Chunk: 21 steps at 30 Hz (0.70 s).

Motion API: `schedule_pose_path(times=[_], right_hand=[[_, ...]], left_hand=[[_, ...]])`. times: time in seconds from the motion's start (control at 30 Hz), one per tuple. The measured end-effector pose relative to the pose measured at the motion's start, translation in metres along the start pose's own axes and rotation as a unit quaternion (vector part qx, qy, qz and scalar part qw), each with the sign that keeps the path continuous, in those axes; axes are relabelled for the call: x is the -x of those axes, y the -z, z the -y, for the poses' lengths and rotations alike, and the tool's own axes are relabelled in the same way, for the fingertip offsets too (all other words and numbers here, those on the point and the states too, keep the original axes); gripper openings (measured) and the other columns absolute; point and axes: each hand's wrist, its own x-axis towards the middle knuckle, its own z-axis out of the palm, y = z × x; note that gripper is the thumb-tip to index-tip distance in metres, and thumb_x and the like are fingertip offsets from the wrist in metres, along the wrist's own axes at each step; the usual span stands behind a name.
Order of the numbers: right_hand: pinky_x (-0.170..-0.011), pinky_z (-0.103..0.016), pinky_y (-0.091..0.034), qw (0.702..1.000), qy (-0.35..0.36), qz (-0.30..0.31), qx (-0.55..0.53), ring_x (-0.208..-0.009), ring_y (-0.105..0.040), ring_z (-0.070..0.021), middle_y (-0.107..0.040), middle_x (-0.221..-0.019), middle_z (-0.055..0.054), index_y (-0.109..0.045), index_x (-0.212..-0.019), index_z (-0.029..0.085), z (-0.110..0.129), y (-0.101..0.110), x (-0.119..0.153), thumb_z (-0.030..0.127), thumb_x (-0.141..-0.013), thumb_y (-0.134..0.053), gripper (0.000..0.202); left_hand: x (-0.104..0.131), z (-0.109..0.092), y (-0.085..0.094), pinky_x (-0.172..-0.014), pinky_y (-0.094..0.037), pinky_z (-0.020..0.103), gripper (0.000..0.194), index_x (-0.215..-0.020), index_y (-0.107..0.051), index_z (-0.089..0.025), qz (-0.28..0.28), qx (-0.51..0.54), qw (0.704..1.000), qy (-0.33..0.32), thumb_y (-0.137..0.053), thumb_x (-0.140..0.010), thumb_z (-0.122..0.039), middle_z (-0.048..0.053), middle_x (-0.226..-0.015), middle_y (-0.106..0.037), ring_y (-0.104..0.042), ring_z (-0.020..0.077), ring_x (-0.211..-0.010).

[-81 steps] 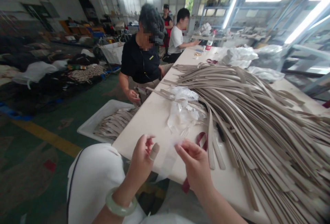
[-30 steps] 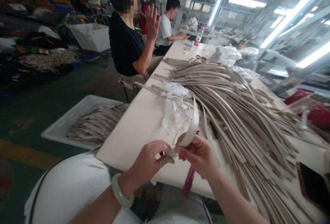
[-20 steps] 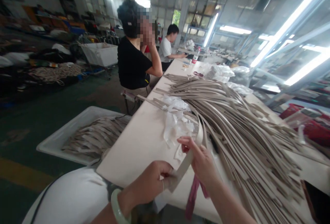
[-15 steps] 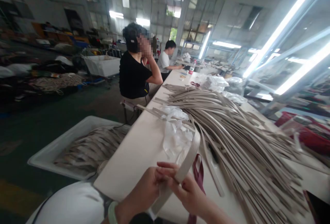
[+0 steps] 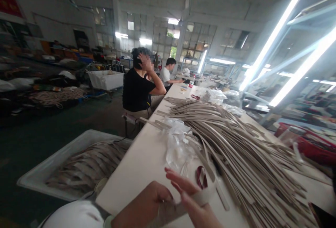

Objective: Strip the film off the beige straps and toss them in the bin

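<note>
A beige flat strap (image 5: 206,196) runs from my left hand past my right hand and curves back toward the table. My left hand (image 5: 151,201) is closed around one part of it, low in the view. Just to its right, my right hand (image 5: 193,200) has its fingers stretched out and parted from the thumb. The strap passes against this hand; its exact contact is partly hidden. Beyond my hands lies a dark red ribbon loop (image 5: 201,177). Crumpled clear plastic (image 5: 180,144) rests on the white table (image 5: 131,175).
A large pile of beige straps (image 5: 231,137) covers the table's right side. To the left stands a white bin (image 5: 28,179) with bundled straps. A person in black (image 5: 136,90) sits along the table's left edge, another in white (image 5: 165,76) beyond. A bottle (image 5: 191,82) stands far back.
My right hand has loosened from its pinch on the strap, its fingers now straighter. The strap's raised arch has dropped lower and to the right. The view has tilted up.
</note>
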Motion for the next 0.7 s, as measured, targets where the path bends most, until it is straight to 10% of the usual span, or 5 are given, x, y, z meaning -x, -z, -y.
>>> schedule_pose_path(times=[0.13, 0.27, 0.5, 0.7], right_hand=[[-0.113, -0.053, -0.034, 0.983, 0.005, -0.164, -0.083, -0.122, -0.059, -0.0319, -0.071, -0.120, -0.012, -0.078, -0.102, 0.023, 0.013, 0.014, -0.007, 0.057, -0.092, -0.049, 0.045], [-0.116, -0.048, -0.031, 0.990, -0.003, -0.104, 0.092, -0.126, -0.056, -0.0288, -0.067, -0.127, -0.009, -0.075, -0.108, 0.026, 0.001, -0.001, 0.005, 0.054, -0.091, -0.054, 0.039], [-0.112, -0.054, -0.035, 0.977, -0.014, -0.183, -0.106, -0.118, -0.061, -0.0338, -0.072, -0.115, -0.014, -0.080, -0.095, 0.020, 0.019, 0.008, 0.001, 0.061, -0.083, -0.059, 0.048], [-0.113, -0.048, -0.036, 0.989, -0.040, -0.129, 0.054, -0.116, -0.063, -0.0311, -0.074, -0.112, -0.012, -0.079, -0.093, 0.021, 0.008, 0.012, -0.002, 0.059, -0.091, -0.051, 0.047]], left_hand=[[-0.001, 0.020, 0.005, -0.052, -0.026, 0.024, 0.036, -0.070, -0.073, -0.009, 0.012, 0.037, 0.998, 0.055, -0.070, -0.070, -0.045, 0.000, -0.057, -0.052, -0.040, 0.0113, -0.056], [0.000, 0.019, -0.002, -0.053, -0.027, 0.024, 0.038, -0.066, -0.065, -0.011, -0.027, 0.043, 0.996, 0.076, -0.072, -0.067, -0.049, -0.003, -0.057, -0.047, -0.037, 0.0110, -0.058], [0.001, 0.017, 0.000, -0.052, -0.026, 0.024, 0.050, -0.067, -0.072, -0.008, -0.020, 0.001, 0.996, 0.084, -0.069, -0.067, -0.058, -0.001, -0.053, -0.049, -0.038, 0.0114, -0.054], [0.000, 0.019, 0.003, -0.052, -0.028, 0.024, 0.052, -0.074, -0.075, -0.007, -0.034, 0.045, 0.996, 0.068, -0.070, -0.069, -0.059, 0.001, -0.056, -0.054, -0.041, 0.0114, -0.054]])
